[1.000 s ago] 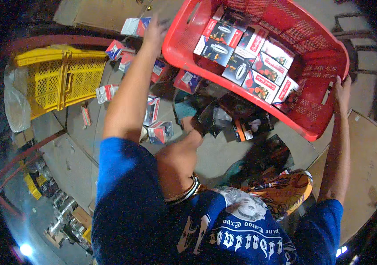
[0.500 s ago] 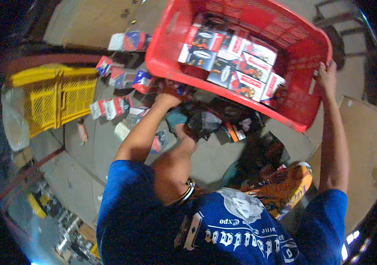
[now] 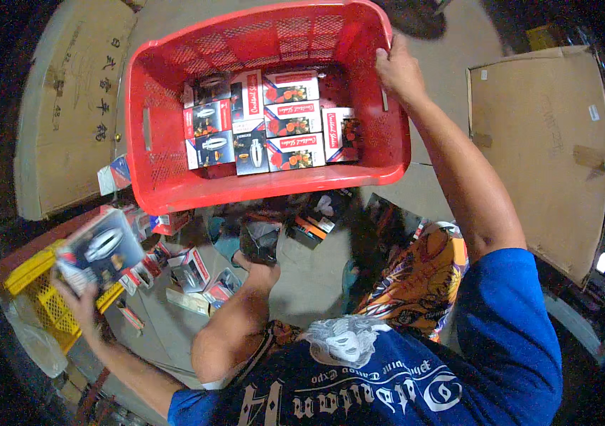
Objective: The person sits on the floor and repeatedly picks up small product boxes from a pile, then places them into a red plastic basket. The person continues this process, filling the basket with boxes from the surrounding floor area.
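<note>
My right hand [image 3: 399, 69] grips the upper right rim of a red plastic basket [image 3: 274, 192], by its handle slot. Inside the basket, small printed boxes [image 3: 294, 118] lie in a tight group, with bare basket floor beside them. Out to the left, my left hand [image 3: 82, 302] is closed around the lower edge of a blue and white box [image 3: 100, 245] with a silver shaker pictured on it. That box stands apart from the basket, above the yellow crate. Part of my left hand is smeared by motion, and the fingers behind the box are hidden.
More small boxes [image 3: 189, 270] lie scattered on the floor by my left leg. A yellow slatted crate [image 3: 47, 305] stands at the left. Large brown cartons flank me, one at the far left [image 3: 68, 106] and another at the right [image 3: 540, 135]. A dark box with an orange stripe [image 3: 311, 228] sits below the basket.
The red basket has shifted left in view and turned more level. My left hand has left the basket's near side, swung out left, and now holds a box. My right hand stays on the rim.
</note>
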### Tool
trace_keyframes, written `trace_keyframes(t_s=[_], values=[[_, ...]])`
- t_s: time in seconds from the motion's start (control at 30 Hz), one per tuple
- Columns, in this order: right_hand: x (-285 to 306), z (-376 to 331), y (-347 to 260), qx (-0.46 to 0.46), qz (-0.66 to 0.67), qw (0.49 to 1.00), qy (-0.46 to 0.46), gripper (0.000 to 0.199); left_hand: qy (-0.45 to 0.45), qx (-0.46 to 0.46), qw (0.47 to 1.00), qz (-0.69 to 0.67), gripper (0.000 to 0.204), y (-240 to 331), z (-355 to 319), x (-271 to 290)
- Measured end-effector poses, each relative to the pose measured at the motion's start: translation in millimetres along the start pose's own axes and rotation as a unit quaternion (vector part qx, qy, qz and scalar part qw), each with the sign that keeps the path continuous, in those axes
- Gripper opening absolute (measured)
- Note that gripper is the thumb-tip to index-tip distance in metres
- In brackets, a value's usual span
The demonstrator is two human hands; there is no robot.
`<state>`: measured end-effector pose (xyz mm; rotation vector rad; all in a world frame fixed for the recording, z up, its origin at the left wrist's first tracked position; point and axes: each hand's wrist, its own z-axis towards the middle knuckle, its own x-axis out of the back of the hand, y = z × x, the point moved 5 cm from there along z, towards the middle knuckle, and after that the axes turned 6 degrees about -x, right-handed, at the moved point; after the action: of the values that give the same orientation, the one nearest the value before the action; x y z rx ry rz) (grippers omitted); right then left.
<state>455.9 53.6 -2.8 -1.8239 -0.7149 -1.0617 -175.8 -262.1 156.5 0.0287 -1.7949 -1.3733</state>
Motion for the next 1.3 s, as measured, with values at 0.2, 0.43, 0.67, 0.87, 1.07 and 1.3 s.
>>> trace_keyframes(t_s=[0.2,0.43,0.67,0.87,1.07,1.3], values=[[4,-3,-5,0.012,-0.028,1.0,0.004,0.04,-0.292,-0.311,0.904,-0.036,0.08,186,33,-227],[10,-4,-4,0.018,0.011,0.999,0.028,0.052,-0.464,-0.441,0.768,-0.022,0.084,187,24,-546],[3,0,2,0.006,0.069,0.997,0.024,0.045,-0.6,-0.288,0.746,-0.018,0.071,140,35,-661],[11,-1,1,0.039,0.106,0.993,0.024,0.044,-0.488,-0.428,0.726,0.227,0.047,90,34,-700],[12,2,0,0.068,0.078,0.995,0.004,0.052,-0.473,-0.451,0.691,0.31,0.044,64,15,-709],[12,1,2,0.06,0.071,0.995,-0.03,0.059,-0.586,-0.455,0.648,0.174,0.062,121,15,-620]])
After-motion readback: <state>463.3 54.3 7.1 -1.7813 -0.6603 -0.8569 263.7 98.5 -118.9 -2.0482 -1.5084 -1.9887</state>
